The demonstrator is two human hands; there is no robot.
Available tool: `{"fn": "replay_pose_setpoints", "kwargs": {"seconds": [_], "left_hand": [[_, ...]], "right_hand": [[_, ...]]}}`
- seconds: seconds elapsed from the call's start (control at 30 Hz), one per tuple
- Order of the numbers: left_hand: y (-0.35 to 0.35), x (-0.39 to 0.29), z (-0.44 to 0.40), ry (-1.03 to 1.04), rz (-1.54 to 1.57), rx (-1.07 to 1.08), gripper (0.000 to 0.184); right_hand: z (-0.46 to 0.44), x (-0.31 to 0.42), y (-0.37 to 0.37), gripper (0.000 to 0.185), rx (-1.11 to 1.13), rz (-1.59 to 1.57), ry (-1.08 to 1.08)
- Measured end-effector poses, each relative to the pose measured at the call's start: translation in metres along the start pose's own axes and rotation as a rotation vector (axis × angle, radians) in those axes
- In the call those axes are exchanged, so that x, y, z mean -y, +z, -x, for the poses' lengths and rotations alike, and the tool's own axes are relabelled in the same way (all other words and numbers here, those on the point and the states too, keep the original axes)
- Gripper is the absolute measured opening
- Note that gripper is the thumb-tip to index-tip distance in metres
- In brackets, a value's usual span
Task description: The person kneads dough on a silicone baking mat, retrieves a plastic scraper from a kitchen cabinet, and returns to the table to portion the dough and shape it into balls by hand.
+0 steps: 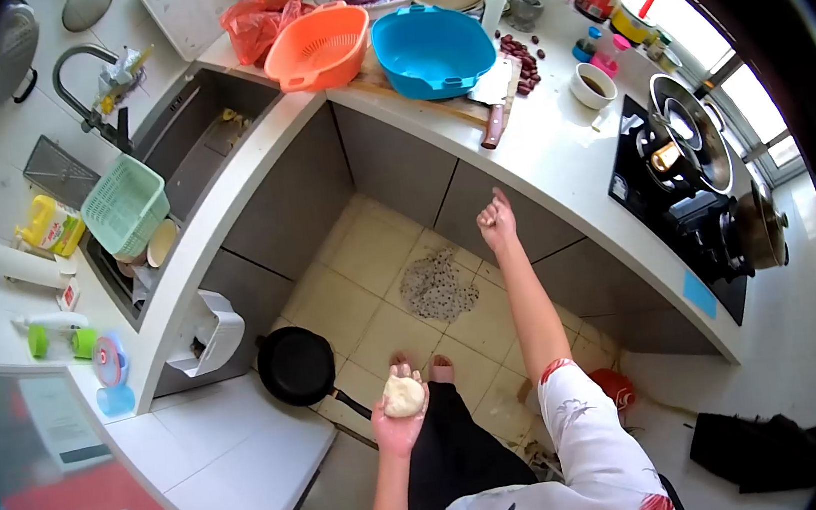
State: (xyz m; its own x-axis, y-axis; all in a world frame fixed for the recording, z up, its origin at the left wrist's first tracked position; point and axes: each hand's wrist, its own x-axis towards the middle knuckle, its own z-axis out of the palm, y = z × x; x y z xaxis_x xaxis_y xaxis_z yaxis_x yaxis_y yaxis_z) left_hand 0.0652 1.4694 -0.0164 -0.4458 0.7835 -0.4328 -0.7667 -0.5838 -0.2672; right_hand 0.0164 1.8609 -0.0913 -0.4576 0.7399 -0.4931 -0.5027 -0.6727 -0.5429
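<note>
On the palm of my left hand rests a rounded lump of pale dough, with my fingers cupped around its far side. The hand is held low, above the floor and beside a black frying pan. My right hand reaches forward near the counter's front edge, its fingers curled and the index finger partly extended; I see nothing in it. Just beyond it, a cleaver lies on a wooden board, its handle jutting over the counter edge.
A blue basin, an orange colander and red dates sit on the counter. To the right are a bowl of dark liquid and a stove with pans. A sink and green basket are left.
</note>
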Motion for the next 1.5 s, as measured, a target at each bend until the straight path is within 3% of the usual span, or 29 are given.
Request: {"fn": "replay_pose_setpoints", "kwargs": {"seconds": [0.1, 0.17, 0.3, 0.4, 0.47, 0.57, 0.63, 0.73, 0.9, 0.97, 1.1, 1.13, 1.17, 1.23, 1.27, 1.3, 1.4, 1.43, 1.5], "left_hand": [[-0.032, -0.005, -0.007, 0.051, -0.009, -0.046, 0.05], [-0.052, -0.007, -0.021, 0.095, 0.019, -0.118, 0.049], [-0.058, -0.012, -0.032, 0.139, 0.13, -0.183, 0.047], [-0.056, -0.017, -0.038, 0.116, 0.114, -0.165, 0.048], [-0.055, -0.023, -0.043, 0.117, 0.108, -0.168, 0.049], [-0.051, -0.03, -0.049, 0.12, 0.087, -0.156, 0.05], [-0.045, -0.034, -0.052, 0.12, 0.115, -0.141, 0.05], [-0.043, -0.042, -0.053, 0.101, 0.098, -0.157, 0.051], [-0.046, -0.057, -0.064, 0.081, 0.042, -0.159, 0.052], [-0.05, -0.061, -0.07, 0.094, 0.041, -0.161, 0.052], [-0.06, -0.067, -0.087, 0.096, 0.076, -0.192, 0.051], [-0.064, -0.069, -0.092, 0.089, 0.072, -0.201, 0.051], [-0.067, -0.069, -0.097, 0.083, 0.068, -0.212, 0.05], [-0.072, -0.069, -0.108, 0.069, 0.078, -0.212, 0.049], [-0.077, -0.069, -0.113, 0.069, 0.058, -0.22, 0.05], [-0.082, -0.069, -0.118, 0.069, 0.036, -0.229, 0.051], [-0.095, -0.071, -0.138, 0.039, 0.044, -0.221, 0.051], [-0.1, -0.072, -0.146, 0.017, 0.025, -0.201, 0.051], [-0.105, -0.071, -0.168, 0.025, -0.011, -0.238, 0.05]], "right_hand": [[-0.047, -0.005, 0.004, 0.013, 0.007, -0.142, -0.007], [-0.058, -0.001, 0.011, 0.01, 0.032, -0.06, -0.003], [-0.071, -0.006, 0.007, 0.021, 0.235, -0.156, 0.017], [-0.046, -0.011, 0.01, 0.008, 0.344, -0.179, 0.028], [-0.021, -0.023, 0.005, 0.026, 0.301, -0.138, 0.035], [0.028, -0.036, -0.021, 0.028, 0.361, -0.05, 0.099], [0.067, -0.04, -0.038, 0.029, 0.298, 0.037, 0.152], [0.127, -0.036, -0.052, 0.014, 0.114, 0.182, 0.202], [0.199, -0.003, -0.1, 0.022, -0.178, 0.325, 0.349], [0.216, 0.02, -0.133, 0.022, -0.013, 0.544, 0.343], [0.238, 0.057, -0.137, 0.031, -0.256, 1.253, 0.31], [0.238, 0.07, -0.146, 0.037, -0.172, 1.517, 0.324], [0.24, 0.077, -0.15, 0.037, -0.186, 1.524, 0.337], [0.236, 0.091, -0.11, 0.045, -0.066, 2.348, 0.4], [0.228, 0.091, -0.071, 0.047, -0.015, 2.638, 0.592], [0.216, 0.09, -0.061, 0.046, 0.086, 2.687, 0.507], [0.154, 0.06, -0.038, 0.035, 0.322, 2.554, 0.162], [0.122, 0.044, -0.035, 0.031, 0.383, 2.325, 0.251], [0.033, 0.002, -0.104, 0.03, 0.635, 1.871, 0.27]]}}
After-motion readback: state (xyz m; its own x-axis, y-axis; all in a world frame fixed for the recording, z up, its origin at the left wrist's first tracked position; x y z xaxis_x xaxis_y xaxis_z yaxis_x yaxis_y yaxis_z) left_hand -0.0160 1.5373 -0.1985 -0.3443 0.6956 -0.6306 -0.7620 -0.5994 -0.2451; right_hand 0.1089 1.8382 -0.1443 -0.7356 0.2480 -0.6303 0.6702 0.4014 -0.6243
